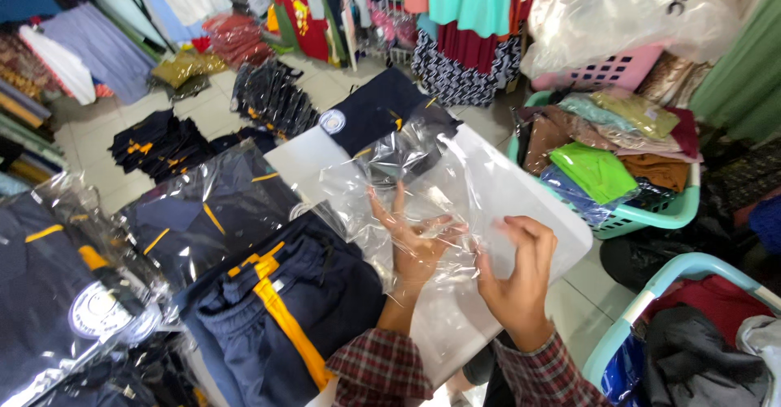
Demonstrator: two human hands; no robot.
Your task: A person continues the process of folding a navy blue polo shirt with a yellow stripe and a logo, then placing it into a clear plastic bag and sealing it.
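Plastic bag (423,187), clear and crinkled, lies over a white board (521,204). Left hand (415,244) is inside the bag, fingers spread flat. Right hand (517,273) pinches the bag's edge just beside it. Folded navy trousers (285,309) with a yellow stripe lie left of the board; a teal basket (651,212) of clothes stands right.

Both arms are held out in front, in checked sleeves. The left hand (411,244) is opened flat — fingers spread, palm turned up. The right hand (517,273) is curled just beside it — fingers bent in, thumb pinched against them.
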